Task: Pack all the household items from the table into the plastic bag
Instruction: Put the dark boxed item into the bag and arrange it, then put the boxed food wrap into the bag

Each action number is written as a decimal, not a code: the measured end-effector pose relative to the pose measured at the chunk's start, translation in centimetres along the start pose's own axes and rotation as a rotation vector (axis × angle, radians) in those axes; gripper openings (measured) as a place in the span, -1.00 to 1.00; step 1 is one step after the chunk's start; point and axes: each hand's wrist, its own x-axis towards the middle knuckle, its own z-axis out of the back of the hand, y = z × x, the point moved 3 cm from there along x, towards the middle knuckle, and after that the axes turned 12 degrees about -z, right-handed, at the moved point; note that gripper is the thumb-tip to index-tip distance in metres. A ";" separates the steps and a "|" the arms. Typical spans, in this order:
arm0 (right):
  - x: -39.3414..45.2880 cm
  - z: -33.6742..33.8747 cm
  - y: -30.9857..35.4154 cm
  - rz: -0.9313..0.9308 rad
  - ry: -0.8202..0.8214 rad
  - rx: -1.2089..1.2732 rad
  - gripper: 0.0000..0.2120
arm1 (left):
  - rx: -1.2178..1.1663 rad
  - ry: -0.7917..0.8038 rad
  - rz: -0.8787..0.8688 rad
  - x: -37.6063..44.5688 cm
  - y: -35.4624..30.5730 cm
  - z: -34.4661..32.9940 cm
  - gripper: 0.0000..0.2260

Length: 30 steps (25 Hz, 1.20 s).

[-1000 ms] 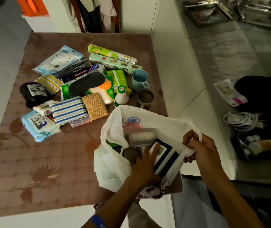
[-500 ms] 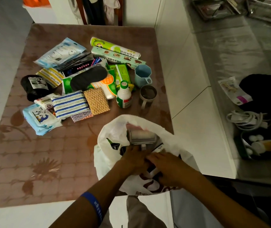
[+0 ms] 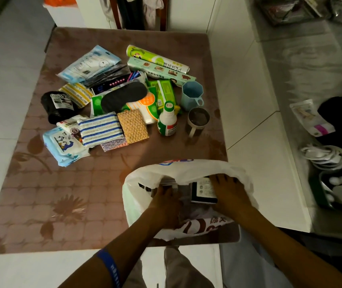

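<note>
The white plastic bag [image 3: 188, 170] lies open on the near right part of the brown table [image 3: 62, 204]. Both my hands are inside its mouth. My left hand [image 3: 166, 202] reaches down by a small brush, its fingers hidden under the rim. My right hand [image 3: 228, 194] lies flat with spread fingers beside a black and white box [image 3: 203, 190]. Beyond the bag stand a green-capped bottle [image 3: 167, 121], a blue mug [image 3: 191, 95] and a dark cup [image 3: 198, 119]. Further left lie a striped sponge [image 3: 100, 128], a gold pad [image 3: 132, 126], a wipes pack [image 3: 64, 145] and a black roll [image 3: 56, 103].
Film rolls [image 3: 157, 59], a mask packet [image 3: 89, 64] and green tissue packs [image 3: 166, 92] crowd the table's far half. To the right a steel counter holds a white cable [image 3: 328, 155] and a tray [image 3: 340, 192]. A chair with clothes [image 3: 139, 11] stands behind the table.
My right hand let go of the bag's rim and went inside next to my left hand. The bag's far rim has sagged over the contents.
</note>
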 end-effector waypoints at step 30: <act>8.4 16.4 8.5 -0.046 -0.349 0.781 -0.92 | -0.180 -0.783 0.193 -5.6 14.2 7.3 -0.73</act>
